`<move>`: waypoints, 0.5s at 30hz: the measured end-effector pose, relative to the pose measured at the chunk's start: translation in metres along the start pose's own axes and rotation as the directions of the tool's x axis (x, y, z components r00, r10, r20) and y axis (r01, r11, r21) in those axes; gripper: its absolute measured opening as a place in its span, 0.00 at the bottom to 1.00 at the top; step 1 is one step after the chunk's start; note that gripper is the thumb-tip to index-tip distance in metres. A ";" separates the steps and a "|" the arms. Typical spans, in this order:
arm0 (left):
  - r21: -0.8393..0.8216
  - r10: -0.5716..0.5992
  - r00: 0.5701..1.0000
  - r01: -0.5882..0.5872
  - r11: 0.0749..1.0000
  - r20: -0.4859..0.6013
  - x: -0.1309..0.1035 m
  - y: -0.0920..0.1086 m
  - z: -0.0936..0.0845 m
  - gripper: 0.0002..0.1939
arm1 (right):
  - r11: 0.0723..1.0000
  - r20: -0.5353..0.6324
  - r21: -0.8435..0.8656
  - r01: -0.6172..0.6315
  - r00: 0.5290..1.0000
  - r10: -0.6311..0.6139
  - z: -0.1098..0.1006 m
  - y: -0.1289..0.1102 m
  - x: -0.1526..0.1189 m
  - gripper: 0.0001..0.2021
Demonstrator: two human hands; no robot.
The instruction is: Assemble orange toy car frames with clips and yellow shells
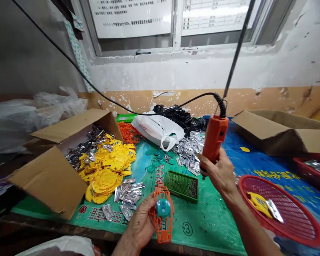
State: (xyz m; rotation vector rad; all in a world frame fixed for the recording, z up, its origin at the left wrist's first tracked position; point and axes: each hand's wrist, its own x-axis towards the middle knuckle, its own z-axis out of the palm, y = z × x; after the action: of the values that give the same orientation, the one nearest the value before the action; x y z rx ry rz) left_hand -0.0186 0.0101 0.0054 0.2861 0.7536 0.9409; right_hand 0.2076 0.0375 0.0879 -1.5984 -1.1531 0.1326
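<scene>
My left hand grips an orange plastic frame with a teal rounded piece set in its middle, just over the table's front edge. Raised to the right, my right hand is wrapped round an orange electric screwdriver, which hangs from a rod with a black cable. Between the two hands lies a green tray with small screws gathered toward its right side. Silver parts and a heap of flat yellow plastic parts are to the left of my left hand.
A tipped cardboard box spills dark and yellow parts at left. Behind are a white plastic bag, black parts, orange frames and silver pieces. A red basket and another cardboard box stand at right.
</scene>
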 end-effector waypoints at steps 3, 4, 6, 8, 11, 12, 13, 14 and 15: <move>-0.059 0.039 0.991 -0.032 0.998 0.127 -0.005 -0.001 0.002 0.15 | 0.925 -0.263 -0.153 0.347 0.888 -0.377 0.011 0.002 -0.021 0.27; -0.057 0.049 0.983 -0.040 0.998 0.174 -0.006 -0.001 0.001 0.16 | 0.864 -0.279 -0.184 0.469 0.818 -0.503 0.018 0.002 -0.027 0.29; -0.047 0.060 0.973 -0.050 0.998 0.222 -0.009 0.001 -0.002 0.17 | 0.769 -0.123 -0.106 0.630 0.759 -0.639 0.037 -0.001 -0.037 0.24; -0.057 0.073 0.978 -0.063 0.996 0.197 -0.010 0.002 -0.006 0.16 | 0.753 0.152 0.033 0.657 0.742 -0.653 0.061 -0.004 -0.040 0.16; -0.091 0.084 0.991 -0.075 0.993 0.101 -0.008 0.004 -0.014 0.15 | 0.795 0.434 0.064 0.603 0.700 -0.566 0.099 -0.003 -0.031 0.11; -0.096 0.086 0.993 -0.078 0.992 0.079 -0.007 0.005 -0.016 0.14 | 0.807 0.487 0.047 0.589 0.692 -0.533 0.110 0.000 -0.026 0.11; -0.100 0.089 0.994 -0.082 0.992 0.061 -0.005 0.006 -0.017 0.14 | 0.820 0.539 0.028 0.571 0.682 -0.493 0.119 0.003 -0.021 0.10; -0.104 0.094 0.994 -0.088 0.991 0.048 -0.003 0.008 -0.018 0.15 | 0.834 0.588 0.009 0.552 0.671 -0.451 0.127 0.008 -0.016 0.10; -0.106 0.099 0.994 -0.095 0.990 0.040 0.000 0.010 -0.019 0.15 | 0.845 0.633 -0.009 0.535 0.657 -0.409 0.132 0.013 -0.011 0.10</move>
State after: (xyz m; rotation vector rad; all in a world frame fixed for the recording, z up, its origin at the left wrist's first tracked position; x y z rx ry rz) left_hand -0.0379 0.0137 -0.0028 0.2536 0.6513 1.0590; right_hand 0.1286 0.1219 0.0215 -1.3866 -2.1330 0.2048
